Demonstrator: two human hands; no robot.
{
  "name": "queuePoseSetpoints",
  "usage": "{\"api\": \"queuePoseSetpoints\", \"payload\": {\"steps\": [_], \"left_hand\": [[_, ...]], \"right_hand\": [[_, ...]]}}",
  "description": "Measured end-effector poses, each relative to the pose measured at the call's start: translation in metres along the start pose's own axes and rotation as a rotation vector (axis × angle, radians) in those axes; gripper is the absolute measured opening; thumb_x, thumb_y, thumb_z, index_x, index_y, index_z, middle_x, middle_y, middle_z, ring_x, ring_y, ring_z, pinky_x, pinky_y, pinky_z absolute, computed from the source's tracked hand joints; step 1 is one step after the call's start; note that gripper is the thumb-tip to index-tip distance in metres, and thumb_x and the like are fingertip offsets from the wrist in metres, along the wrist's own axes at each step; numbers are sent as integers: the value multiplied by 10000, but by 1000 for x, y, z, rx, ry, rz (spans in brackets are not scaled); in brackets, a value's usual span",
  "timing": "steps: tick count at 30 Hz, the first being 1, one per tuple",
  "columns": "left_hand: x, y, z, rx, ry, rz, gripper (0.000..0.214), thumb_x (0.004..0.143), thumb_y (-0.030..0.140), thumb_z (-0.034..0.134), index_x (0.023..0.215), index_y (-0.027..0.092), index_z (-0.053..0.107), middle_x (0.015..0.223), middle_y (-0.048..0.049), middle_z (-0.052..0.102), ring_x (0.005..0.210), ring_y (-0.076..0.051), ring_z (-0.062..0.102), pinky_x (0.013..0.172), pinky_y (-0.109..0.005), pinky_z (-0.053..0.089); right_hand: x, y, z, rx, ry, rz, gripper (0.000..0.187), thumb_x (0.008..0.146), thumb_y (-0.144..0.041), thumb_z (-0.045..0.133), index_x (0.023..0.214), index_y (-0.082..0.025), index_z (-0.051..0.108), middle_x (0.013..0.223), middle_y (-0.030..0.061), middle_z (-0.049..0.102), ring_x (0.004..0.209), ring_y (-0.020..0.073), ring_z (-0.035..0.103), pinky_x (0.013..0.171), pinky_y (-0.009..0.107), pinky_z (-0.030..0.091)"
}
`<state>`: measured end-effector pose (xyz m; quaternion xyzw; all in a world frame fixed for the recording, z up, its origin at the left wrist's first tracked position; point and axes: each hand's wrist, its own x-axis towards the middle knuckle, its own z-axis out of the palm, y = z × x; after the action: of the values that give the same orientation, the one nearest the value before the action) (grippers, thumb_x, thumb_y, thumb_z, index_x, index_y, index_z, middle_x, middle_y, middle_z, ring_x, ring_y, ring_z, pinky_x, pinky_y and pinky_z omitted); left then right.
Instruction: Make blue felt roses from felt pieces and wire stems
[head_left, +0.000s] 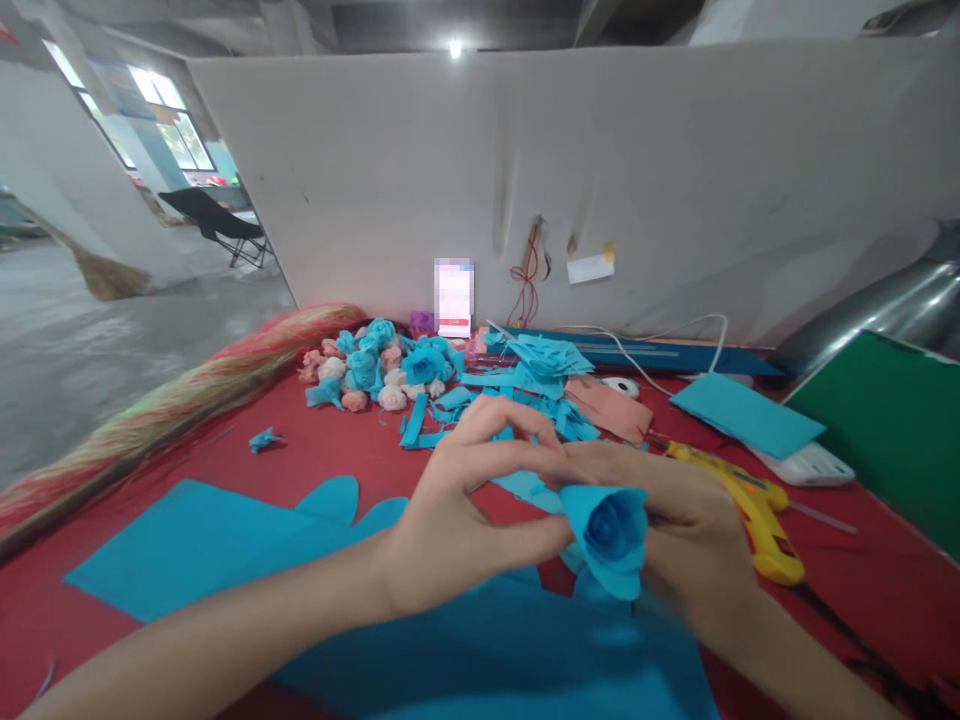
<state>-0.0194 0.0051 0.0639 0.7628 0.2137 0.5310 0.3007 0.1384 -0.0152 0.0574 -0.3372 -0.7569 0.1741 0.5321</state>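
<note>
A blue paper rose (609, 530) with a rolled centre and outer petals faces me between my two hands. My left hand (480, 500) comes in from the left, its thumb and fingertips pinching the rose's petal edge. My right hand (686, 530) closes round the rose from behind and the right; most of its fingers are hidden. Below them lies a large blue paper sheet (480, 650). Another blue sheet (202, 550) with rounded petal shapes beside it rests to the left.
Finished blue, pink and white roses (367, 370) are heaped at the back left. Behind my hands are blue paper strips (540, 370). A yellow glue gun (761, 510) with a cord lies at the right, near a white power strip (810, 465). A lit phone (454, 297) leans on the wall.
</note>
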Motion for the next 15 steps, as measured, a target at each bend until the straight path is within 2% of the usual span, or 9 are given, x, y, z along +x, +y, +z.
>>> {"api": "queuePoseSetpoints", "payload": {"steps": [6,11,15], "left_hand": [[1,-1,0,0,-8,12,232,607,2,624,715,203,665,771,-22,522,755,-160,522,742,-337,446],[-1,-3,1,-38,-9,25,171,633,38,649,727,181,660,788,-26,524,773,-146,525,725,-291,457],[-1,-3,0,-19,-11,30,140,658,70,646,736,185,664,776,-28,523,749,-148,523,724,-308,453]], "right_hand": [[2,2,-2,15,-39,-73,333,737,-7,554,865,-283,688,852,-43,692,797,105,645,735,162,511],[3,4,-1,-1,-41,-131,282,747,-11,545,845,-236,684,861,-16,684,799,85,636,736,119,489],[3,7,-1,-33,-42,-125,225,757,-24,553,824,-203,672,851,12,675,770,91,630,712,137,495]]}}
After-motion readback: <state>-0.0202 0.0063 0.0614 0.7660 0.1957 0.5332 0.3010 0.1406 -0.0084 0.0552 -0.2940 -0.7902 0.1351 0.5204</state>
